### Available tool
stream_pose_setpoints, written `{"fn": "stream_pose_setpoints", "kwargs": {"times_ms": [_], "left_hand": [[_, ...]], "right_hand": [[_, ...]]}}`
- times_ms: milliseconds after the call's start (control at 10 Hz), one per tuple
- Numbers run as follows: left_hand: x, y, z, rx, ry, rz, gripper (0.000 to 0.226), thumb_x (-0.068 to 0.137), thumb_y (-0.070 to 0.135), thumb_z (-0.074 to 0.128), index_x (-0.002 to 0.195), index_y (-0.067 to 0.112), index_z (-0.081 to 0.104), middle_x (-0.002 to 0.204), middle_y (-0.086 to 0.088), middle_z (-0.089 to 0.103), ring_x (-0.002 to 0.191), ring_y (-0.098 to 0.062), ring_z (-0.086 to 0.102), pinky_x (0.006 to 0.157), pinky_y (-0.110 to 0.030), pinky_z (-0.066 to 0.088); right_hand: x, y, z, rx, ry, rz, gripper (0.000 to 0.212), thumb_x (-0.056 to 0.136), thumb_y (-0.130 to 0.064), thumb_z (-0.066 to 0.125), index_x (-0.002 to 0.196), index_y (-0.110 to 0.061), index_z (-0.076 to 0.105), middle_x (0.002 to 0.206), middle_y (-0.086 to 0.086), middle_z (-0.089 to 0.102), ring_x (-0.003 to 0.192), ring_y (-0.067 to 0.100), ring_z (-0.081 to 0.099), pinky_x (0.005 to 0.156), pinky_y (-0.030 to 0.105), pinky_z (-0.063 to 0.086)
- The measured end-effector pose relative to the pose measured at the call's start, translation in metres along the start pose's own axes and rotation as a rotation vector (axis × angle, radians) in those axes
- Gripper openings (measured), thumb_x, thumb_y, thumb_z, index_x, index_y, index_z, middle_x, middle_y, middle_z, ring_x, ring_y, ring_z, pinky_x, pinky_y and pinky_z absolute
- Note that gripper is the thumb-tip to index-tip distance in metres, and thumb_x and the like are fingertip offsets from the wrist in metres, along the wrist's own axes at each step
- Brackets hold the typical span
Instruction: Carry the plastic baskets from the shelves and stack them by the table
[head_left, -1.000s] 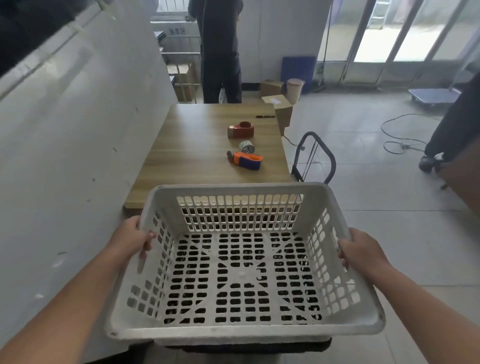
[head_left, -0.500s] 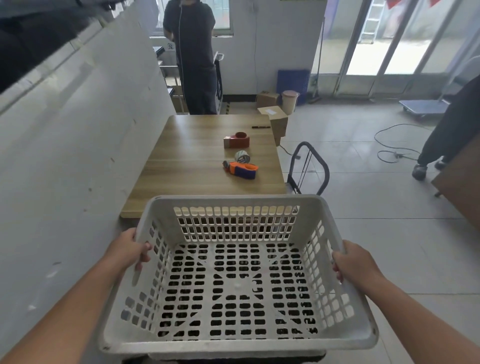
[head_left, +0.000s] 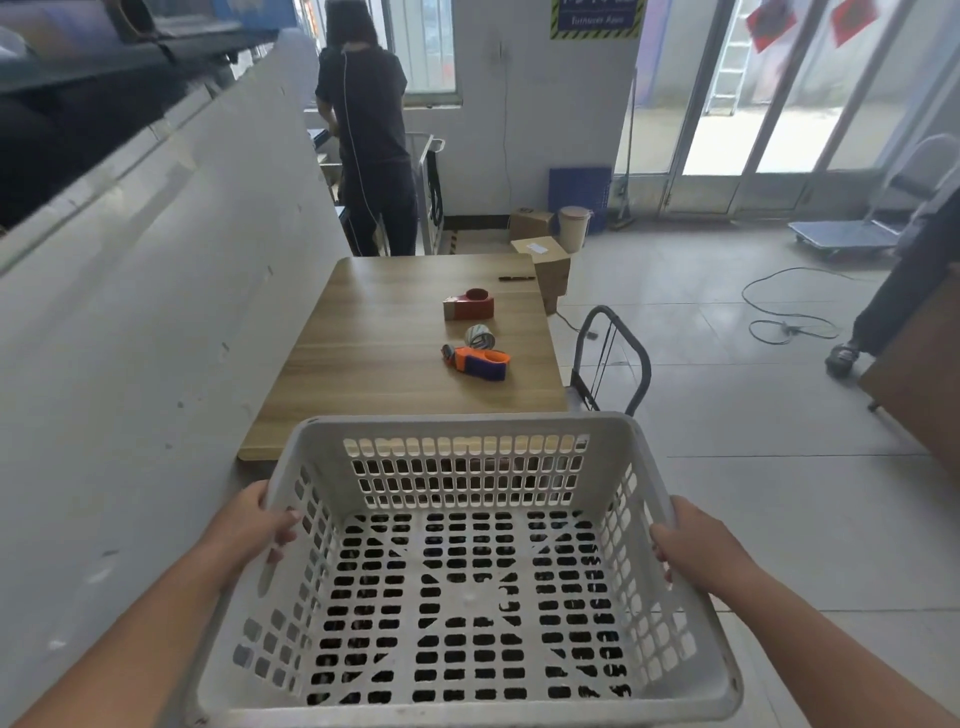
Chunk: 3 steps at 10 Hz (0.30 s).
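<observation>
Room: tiled floor (head_left: 727, 467), wooden desk (head_left: 389, 364) ahead.
Basket (head_left: 467, 597): empty, carried short of desk.
Hands: left (head_left: 254, 530), right (head_left: 696, 540), each clamped on a side rim.
Risk: clipping desk edge (or folded trolley (head_left: 613, 358)) when lowering.

The view has tilted upward, so the basket (head_left: 462, 571) and table (head_left: 374, 358) sit lower in frame.
</observation>
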<state>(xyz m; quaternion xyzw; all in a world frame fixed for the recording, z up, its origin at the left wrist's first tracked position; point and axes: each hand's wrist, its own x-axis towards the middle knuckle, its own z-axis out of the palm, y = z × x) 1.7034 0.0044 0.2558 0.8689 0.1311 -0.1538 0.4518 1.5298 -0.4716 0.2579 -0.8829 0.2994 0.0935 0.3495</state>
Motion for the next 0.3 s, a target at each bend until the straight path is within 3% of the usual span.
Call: {"fn": "stream_pose_setpoints", "kwargs": {"times_ms": [100, 200, 300], "left_hand": [[-0.008, 0.001, -0.005, 0.118, -0.008, 0.053, 0.042, 0.088, 0.022, 0.072, 0.127, 0.013, 0.058, 0.097, -0.012, 0.072, 0.084, -0.032, 0.07, 0.072, -0.046, 0.058], [-0.015, 0.012, -0.018, 0.182, 0.042, 0.106, 0.074, 0.082, 0.042, 0.076, 0.146, 0.02, 0.045, 0.13, -0.008, 0.062, 0.107, -0.029, 0.064, 0.088, -0.044, 0.052], [-0.014, -0.003, -0.023, 0.225, 0.146, 0.237, 0.1, 0.068, 0.067, 0.074, 0.151, 0.026, 0.038, 0.151, -0.011, 0.045, 0.132, -0.033, 0.048, 0.103, -0.05, 0.043]], "right_hand": [[-0.008, -0.002, -0.004, 0.011, 0.006, -0.01, 0.042, 0.093, -0.036, 0.048, 0.133, -0.026, 0.047, 0.093, -0.001, 0.069, 0.082, 0.02, 0.066, 0.07, 0.034, 0.049], [-0.006, -0.005, -0.018, 0.055, 0.08, -0.059, 0.063, 0.093, -0.051, 0.051, 0.148, -0.025, 0.035, 0.129, 0.006, 0.059, 0.116, 0.024, 0.058, 0.091, 0.039, 0.046], [-0.013, 0.001, -0.02, 0.12, 0.226, -0.205, 0.087, 0.075, -0.072, 0.052, 0.149, -0.028, 0.035, 0.154, 0.002, 0.039, 0.141, 0.019, 0.037, 0.113, 0.037, 0.031]]}}
